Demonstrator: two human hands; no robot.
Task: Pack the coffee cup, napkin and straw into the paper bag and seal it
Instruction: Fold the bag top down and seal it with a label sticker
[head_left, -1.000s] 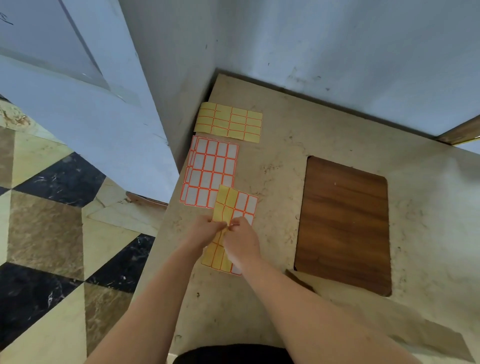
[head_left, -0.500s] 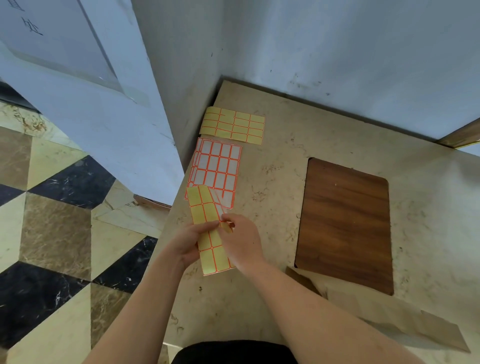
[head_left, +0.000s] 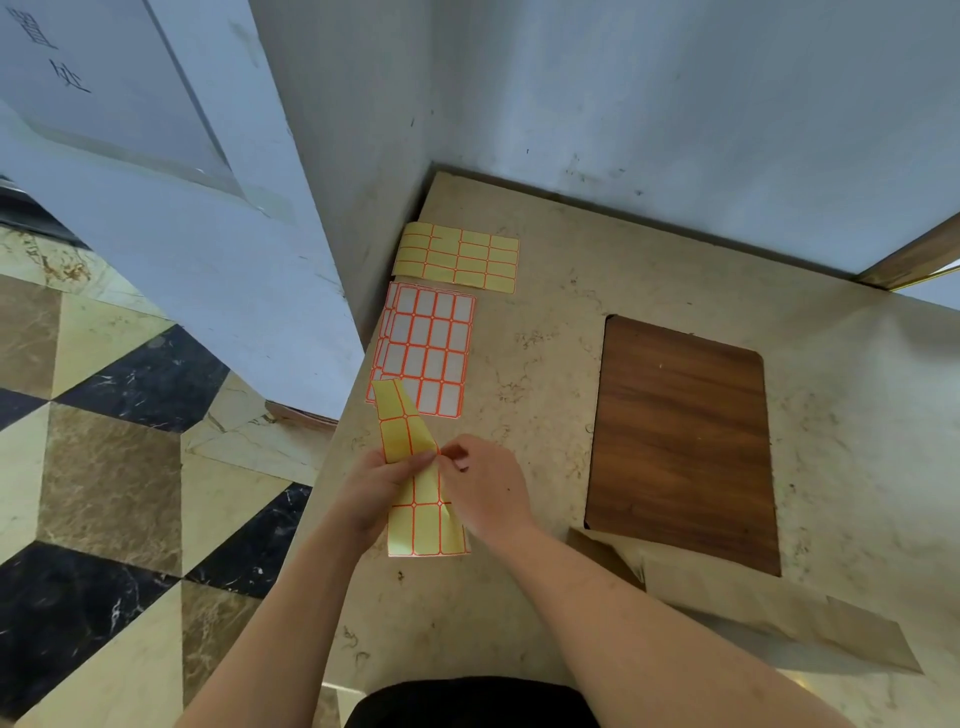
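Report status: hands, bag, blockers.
Left hand grips label sheet; right hand pinching at its edge. Bag flat on counter, unsealed. Cup, napkin, straw not visible. No blockers.

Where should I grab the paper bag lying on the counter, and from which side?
Take the paper bag at its folded near-left end, beside the right forearm, coming from the left with the right hand once that hand is free. That corner looks slightly raised off the counter, likely giving fingers an edge to slip under; the rest lies flat. Both hands are busy with the sticker sheet.
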